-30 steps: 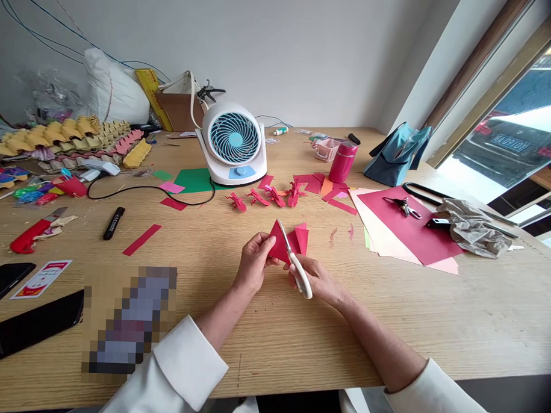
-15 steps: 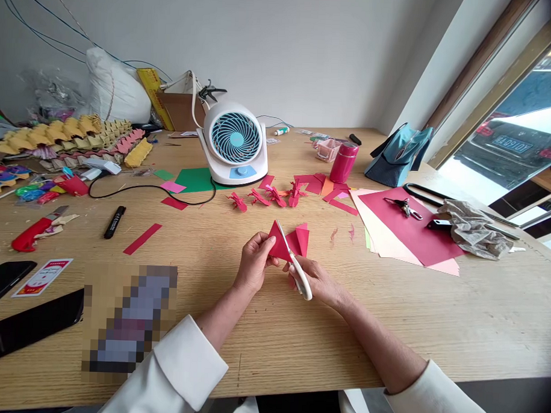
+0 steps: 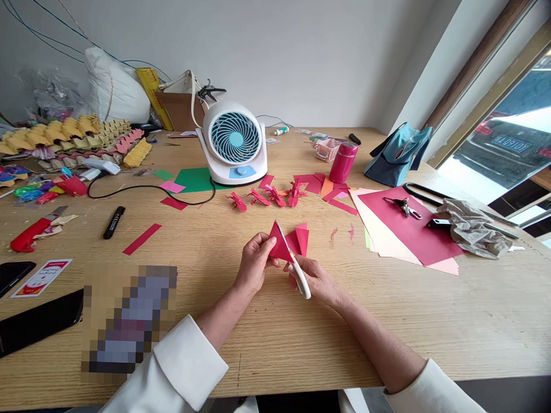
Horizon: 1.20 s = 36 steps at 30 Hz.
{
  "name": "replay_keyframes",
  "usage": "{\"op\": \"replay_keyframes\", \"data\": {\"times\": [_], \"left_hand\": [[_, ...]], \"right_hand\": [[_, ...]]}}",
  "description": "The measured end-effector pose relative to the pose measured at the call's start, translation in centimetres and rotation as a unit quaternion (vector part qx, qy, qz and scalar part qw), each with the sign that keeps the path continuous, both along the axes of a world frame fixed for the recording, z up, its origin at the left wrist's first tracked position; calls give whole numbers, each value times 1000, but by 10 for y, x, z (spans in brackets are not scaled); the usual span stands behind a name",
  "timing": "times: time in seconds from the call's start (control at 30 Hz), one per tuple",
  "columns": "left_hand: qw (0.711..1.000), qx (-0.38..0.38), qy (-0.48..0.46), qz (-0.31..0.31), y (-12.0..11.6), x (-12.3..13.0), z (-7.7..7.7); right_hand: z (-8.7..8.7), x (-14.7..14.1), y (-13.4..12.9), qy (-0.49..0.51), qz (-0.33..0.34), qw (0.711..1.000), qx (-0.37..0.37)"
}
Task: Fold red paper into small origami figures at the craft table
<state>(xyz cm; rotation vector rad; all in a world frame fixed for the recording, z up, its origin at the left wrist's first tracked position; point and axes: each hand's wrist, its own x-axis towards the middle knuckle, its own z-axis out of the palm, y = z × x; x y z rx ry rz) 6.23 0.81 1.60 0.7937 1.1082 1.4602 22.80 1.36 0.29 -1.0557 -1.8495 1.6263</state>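
Note:
My left hand is closed on a folded piece of red paper, with the thumb on top. White-handled scissors are gripped in my right hand, and their blades lie across the red paper, pointing up and to the left. Behind the blades, more folded red paper sticks out to the right. Several small red folded-paper figures stand in a row beyond my hands.
A white fan stands behind the figures, a red bottle to its right. Large paper sheets with keys lie at the right. At the left are a black marker, a red utility knife and dark phones.

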Motion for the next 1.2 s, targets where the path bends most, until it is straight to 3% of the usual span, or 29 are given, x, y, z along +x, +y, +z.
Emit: {"op": "replay_keyframes", "data": {"times": [0.4, 0.7, 1.2], "left_hand": [[999, 2, -5, -32, -2, 1, 1], [999, -8, -9, -30, -1, 1, 0], [999, -5, -9, -36, -2, 1, 0]], "right_hand": [[6, 0, -3, 5, -8, 1000, -2], [-3, -5, -2, 60, -32, 997, -25], [-3, -5, -3, 88, -55, 994, -26]]}}
